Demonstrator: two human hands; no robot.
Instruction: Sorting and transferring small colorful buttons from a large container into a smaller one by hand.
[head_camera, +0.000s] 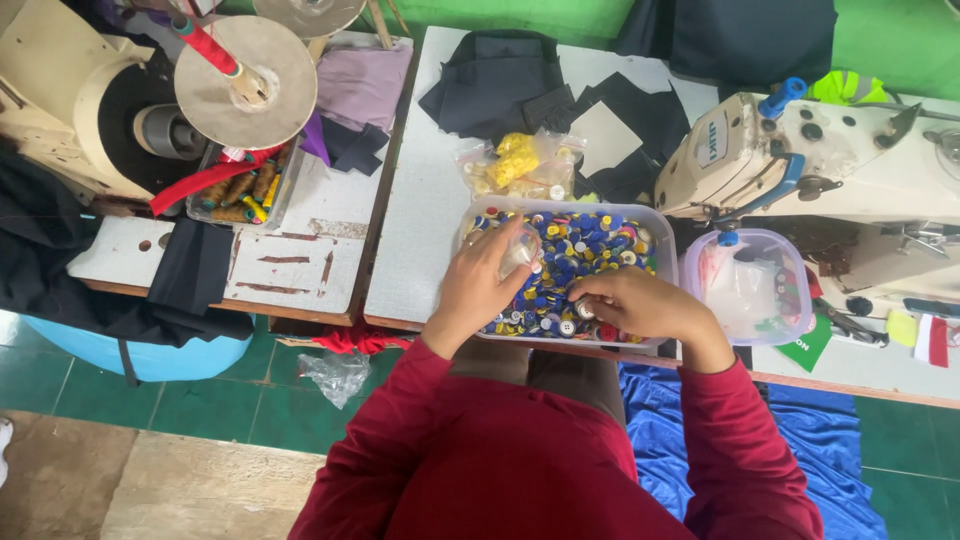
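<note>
a white sewing machine (800, 160) is sitting at the right of the tabletop (420, 230), with a lidded clear tub (750, 285) just beside it and dark fabric pieces (500, 85) and a bag of yellow bits (515, 160) lying behind. nothing is blocking the open clear container (665, 250), which is brimming with mixed buttons (590, 250), mostly blue and yellow. the left hand (480, 285) is gripping a small clear plastic bag (520, 250) over the container's left side. the right hand (635, 305) is resting on the buttons at the near edge, its fingertips (585, 300) pinching a pale button (583, 310).
</note>
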